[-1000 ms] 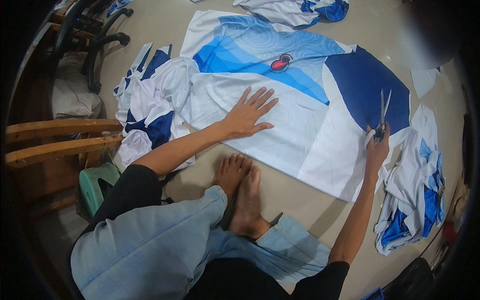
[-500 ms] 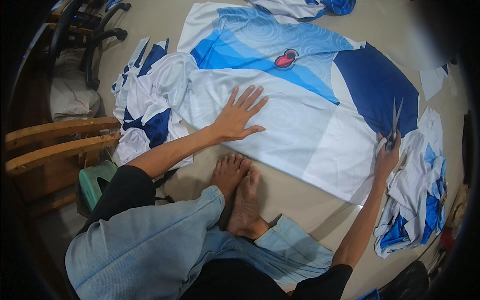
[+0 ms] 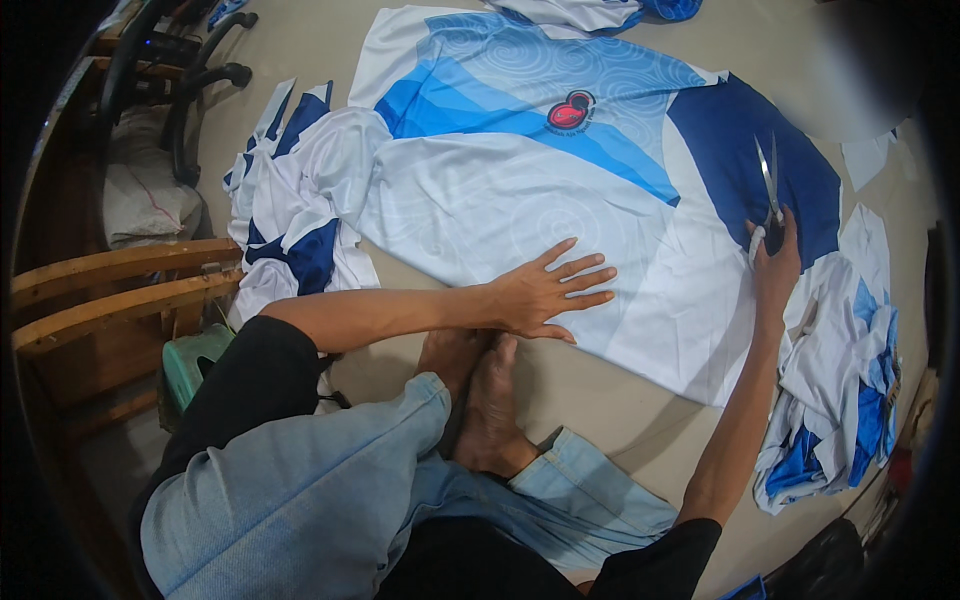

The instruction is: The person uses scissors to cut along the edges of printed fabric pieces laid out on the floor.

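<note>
A large sheet of printed fabric [image 3: 480,200], white with light blue swirls, blue bands and a small red emblem, lies spread on the floor in front of me. My left hand [image 3: 547,292] is over its near edge, fingers spread and palm down, holding nothing. At the right, my right hand [image 3: 777,262] grips a pair of scissors [image 3: 768,180] by the handles. Their slightly parted blades point away from me, over the navy blue section [image 3: 715,150] of the fabric. Whether the blades touch the cloth I cannot tell.
A heap of white and navy fabric pieces [image 3: 300,220] lies left of the sheet, and another white and blue heap [image 3: 835,370] on the right. More cloth [image 3: 600,15] is at the far edge. A wooden chair part [image 3: 130,265], green stool [image 3: 190,370] and wheeled chair base [image 3: 205,75] stand left.
My left hand has moved right and nearer to me along the fabric. My right hand has shifted a little farther away and left with the scissors, whose blades have swung leftward.
</note>
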Demonstrator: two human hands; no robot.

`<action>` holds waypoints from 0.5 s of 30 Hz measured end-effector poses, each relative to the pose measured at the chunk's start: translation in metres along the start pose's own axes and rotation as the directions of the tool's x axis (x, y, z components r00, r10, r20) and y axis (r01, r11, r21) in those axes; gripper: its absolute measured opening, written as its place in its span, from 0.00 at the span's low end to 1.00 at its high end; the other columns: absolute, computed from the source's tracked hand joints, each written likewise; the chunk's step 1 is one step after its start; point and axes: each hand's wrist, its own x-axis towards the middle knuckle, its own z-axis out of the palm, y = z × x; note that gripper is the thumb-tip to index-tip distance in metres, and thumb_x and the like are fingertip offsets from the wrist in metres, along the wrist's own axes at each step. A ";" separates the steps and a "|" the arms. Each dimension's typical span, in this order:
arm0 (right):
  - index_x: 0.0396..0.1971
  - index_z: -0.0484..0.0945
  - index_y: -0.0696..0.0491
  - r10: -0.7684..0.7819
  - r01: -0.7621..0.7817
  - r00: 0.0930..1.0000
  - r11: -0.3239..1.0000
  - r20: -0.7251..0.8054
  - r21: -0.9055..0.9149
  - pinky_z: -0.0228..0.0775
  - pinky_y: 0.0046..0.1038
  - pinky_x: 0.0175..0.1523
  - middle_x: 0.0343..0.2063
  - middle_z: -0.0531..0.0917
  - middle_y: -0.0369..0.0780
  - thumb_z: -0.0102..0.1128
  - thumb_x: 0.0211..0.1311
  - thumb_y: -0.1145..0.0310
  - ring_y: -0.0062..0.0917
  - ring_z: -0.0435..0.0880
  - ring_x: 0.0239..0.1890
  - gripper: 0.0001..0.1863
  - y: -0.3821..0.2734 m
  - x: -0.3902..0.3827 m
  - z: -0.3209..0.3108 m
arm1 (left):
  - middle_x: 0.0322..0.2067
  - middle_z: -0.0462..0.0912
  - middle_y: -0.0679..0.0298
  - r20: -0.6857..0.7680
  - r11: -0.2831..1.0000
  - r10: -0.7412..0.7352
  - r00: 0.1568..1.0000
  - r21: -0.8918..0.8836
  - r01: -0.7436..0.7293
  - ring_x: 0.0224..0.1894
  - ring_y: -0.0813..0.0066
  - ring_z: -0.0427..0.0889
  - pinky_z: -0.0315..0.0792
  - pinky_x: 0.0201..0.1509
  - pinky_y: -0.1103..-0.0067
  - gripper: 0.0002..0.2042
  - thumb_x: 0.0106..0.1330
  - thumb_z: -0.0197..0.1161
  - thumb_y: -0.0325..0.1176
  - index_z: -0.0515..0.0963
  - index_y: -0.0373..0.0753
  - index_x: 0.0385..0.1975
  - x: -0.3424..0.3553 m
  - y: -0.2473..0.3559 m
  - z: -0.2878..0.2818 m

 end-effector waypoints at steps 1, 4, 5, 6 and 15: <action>0.63 0.71 0.51 0.007 -0.007 1.000 1.000 0.012 -0.007 0.71 0.35 0.59 0.53 0.81 0.50 0.72 0.57 0.55 0.43 0.82 0.54 0.35 -0.002 0.001 -0.001 | 0.75 0.49 0.58 -0.002 1.000 0.007 1.000 -0.017 -0.007 0.77 0.57 0.46 0.39 0.77 0.49 0.39 0.67 0.49 0.64 0.57 0.47 0.72 -0.001 -0.001 -0.001; 0.63 0.71 0.51 -0.059 0.056 0.996 0.997 -0.061 -0.049 0.71 0.35 0.59 0.52 0.82 0.50 0.72 0.57 0.55 0.42 0.82 0.54 0.35 -0.007 -0.001 0.004 | 0.75 0.49 0.58 -0.036 0.999 0.033 0.999 0.001 -0.033 0.77 0.57 0.46 0.39 0.77 0.49 0.38 0.68 0.48 0.64 0.57 0.46 0.72 0.012 -0.001 -0.007; 0.63 0.71 0.51 -0.098 0.091 0.990 0.994 -0.101 -0.066 0.71 0.34 0.59 0.52 0.82 0.50 0.72 0.57 0.56 0.42 0.82 0.54 0.35 -0.009 -0.001 0.008 | 0.75 0.49 0.57 -0.050 0.999 0.040 0.998 0.020 -0.039 0.77 0.56 0.45 0.39 0.77 0.49 0.38 0.68 0.48 0.64 0.57 0.46 0.72 0.020 -0.001 -0.008; 0.63 0.71 0.52 -0.084 0.081 0.993 0.996 -0.087 -0.042 0.71 0.34 0.59 0.52 0.82 0.50 0.72 0.57 0.56 0.42 0.82 0.54 0.35 -0.013 0.001 0.010 | 0.75 0.48 0.58 -0.037 0.999 0.019 0.999 0.030 -0.018 0.77 0.57 0.44 0.38 0.77 0.49 0.39 0.68 0.47 0.65 0.56 0.47 0.73 0.028 -0.003 -0.005; 0.62 0.73 0.53 0.012 -0.010 0.999 0.999 -0.039 0.052 0.70 0.31 0.58 0.48 0.84 0.47 0.72 0.58 0.57 0.37 0.84 0.51 0.33 -0.009 0.014 0.013 | 0.76 0.45 0.60 -0.018 0.997 -0.060 0.998 0.052 0.061 0.78 0.58 0.42 0.35 0.77 0.50 0.40 0.68 0.41 0.68 0.51 0.49 0.74 0.044 -0.007 0.001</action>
